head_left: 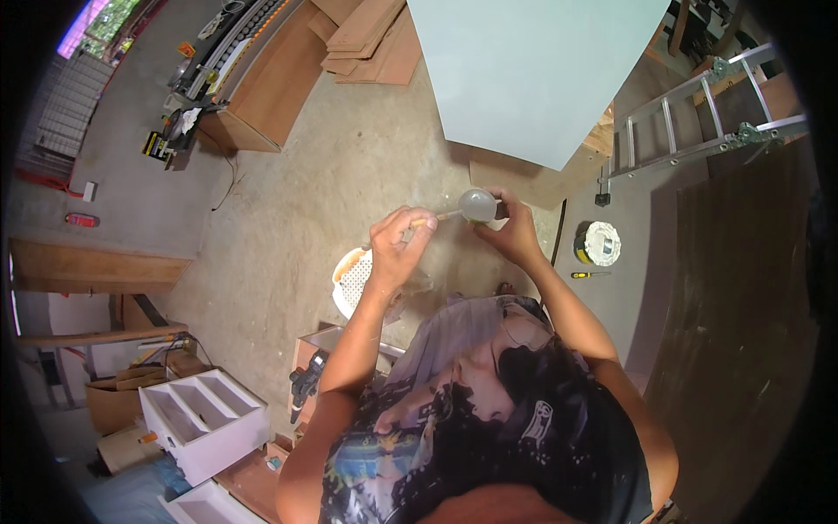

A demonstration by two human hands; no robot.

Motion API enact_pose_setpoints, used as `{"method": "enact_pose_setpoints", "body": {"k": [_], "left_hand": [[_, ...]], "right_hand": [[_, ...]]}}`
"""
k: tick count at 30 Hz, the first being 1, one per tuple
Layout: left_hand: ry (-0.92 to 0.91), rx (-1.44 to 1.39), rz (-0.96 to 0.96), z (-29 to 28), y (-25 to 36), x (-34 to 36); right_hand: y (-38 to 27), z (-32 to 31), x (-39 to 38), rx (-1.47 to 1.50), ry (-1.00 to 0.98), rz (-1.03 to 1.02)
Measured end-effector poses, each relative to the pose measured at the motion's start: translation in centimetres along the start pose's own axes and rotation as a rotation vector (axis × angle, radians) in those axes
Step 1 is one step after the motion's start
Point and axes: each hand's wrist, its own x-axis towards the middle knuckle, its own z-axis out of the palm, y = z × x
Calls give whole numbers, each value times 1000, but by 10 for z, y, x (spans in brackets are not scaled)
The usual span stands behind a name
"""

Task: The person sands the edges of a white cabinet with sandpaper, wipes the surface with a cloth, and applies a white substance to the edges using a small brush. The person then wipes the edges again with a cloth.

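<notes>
Printed shirt, right hand clasping pale cup, left hand gripping slim tool, cup between both hands

At the centre are two hands, one cup and one thin tool. Three o'clock has one tub and one screwdriver; two o'clock, one ladder. Near twelve lie perhaps four boards, overlap hindering the count; eight o'clock, one white cabinet.

You have moderate light: the far-left window glares with a purple fringe, the far panel reflects palely, soft shadow dims the floor beside it, and straight lines bend toward your black rim.
</notes>
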Motion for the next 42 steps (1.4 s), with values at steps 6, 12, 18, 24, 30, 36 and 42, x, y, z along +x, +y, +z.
{"method": "enact_pose_setpoints", "body": {"k": [6, 12, 18, 24, 30, 36, 42], "left_hand": [[3, -230, -243, 14, -8, 2], [141, -324, -403, -5, -11, 4], [215, -472, -520, 1, -30, 7], [271, -681, -626, 13, -35, 13], [418, -625, -626, 26, -42, 26], [502, -576, -669, 70, -36, 44], [637, -605, -713, 125, -20, 72]], "right_hand": [[-12, 10, 0, 36, 41, -52], [-15, 14, -2, 17, 71, -30], [-27, 18, -3, -83, 116, -50], [-28, 17, -3, -34, 141, -99], [-15, -7, 11, -158, 98, -62], [8, -36, 47, 62, 36, -135], [42, -93, 95, 68, -133, -215]]}}
